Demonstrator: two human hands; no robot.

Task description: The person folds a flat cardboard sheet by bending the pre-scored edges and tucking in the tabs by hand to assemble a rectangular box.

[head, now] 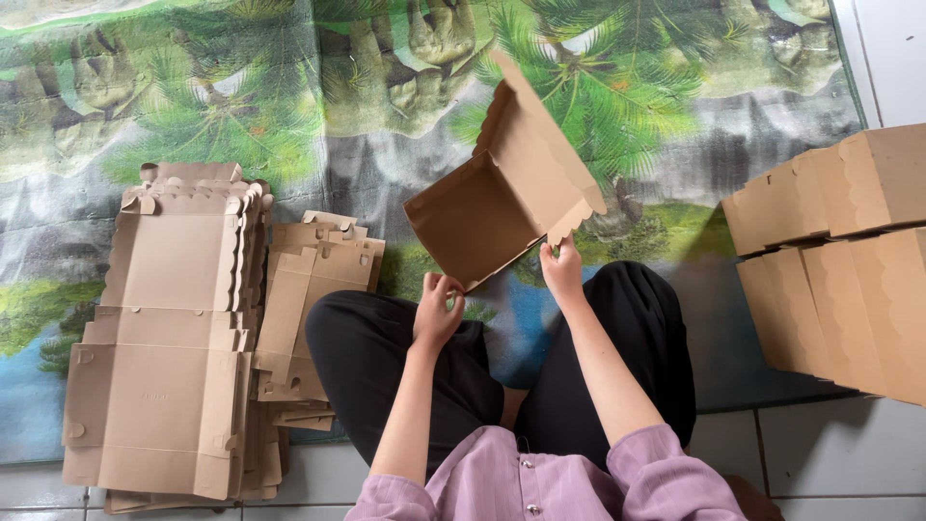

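Observation:
A half-folded brown cardboard box [502, 193] with scalloped flap edges is held up in front of me, above my crossed legs. My left hand [439, 311] pinches its lower left corner. My right hand [561, 268] grips the lower right edge below the scalloped flap. The box's open inside faces me, with one flap sticking up and away.
A tall stack of flat box blanks [174, 328] lies on the left, with a smaller pile of narrower blanks [313, 299] beside it. Several folded boxes [839, 260] stand stacked at the right. A mat printed with palm trees [289, 106] covers the tiled floor [839, 453].

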